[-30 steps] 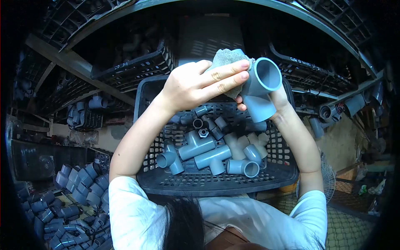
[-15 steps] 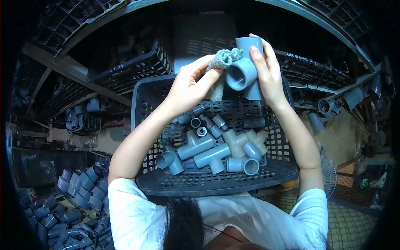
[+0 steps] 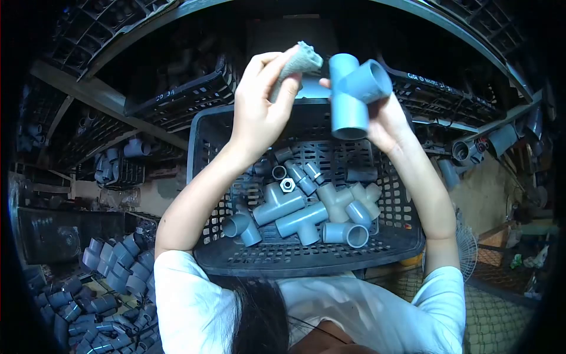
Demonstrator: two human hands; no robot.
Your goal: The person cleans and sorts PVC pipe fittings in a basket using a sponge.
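A bunched grey-green cloth [image 3: 302, 61] is pinched in my left hand [image 3: 259, 97], above the far left part of the basket. My right hand [image 3: 386, 121] holds a large blue-grey pipe tee [image 3: 349, 94] from behind, its side branch pointing up and to the right. Most of the right fingers are hidden by the tee; one fingertip shows at its left. A gap separates the cloth from the tee. Below both hands, the black plastic basket [image 3: 306, 268] contains several grey pipe fittings [image 3: 302, 223], among them tees and elbows, plus beige fittings [image 3: 335, 202].
Black crates [image 3: 177, 94] stand on shelves at the left, with another crate [image 3: 448, 88] at the right. Piles of grey fittings [image 3: 121, 265] lie at the lower left. A white fan [image 3: 467, 253] stands at the right, beside the basket.
The tee has been turned, so its branch now points up and right instead of toward lower left. My left hand has drawn the cloth off the tee, moving slightly left and up.
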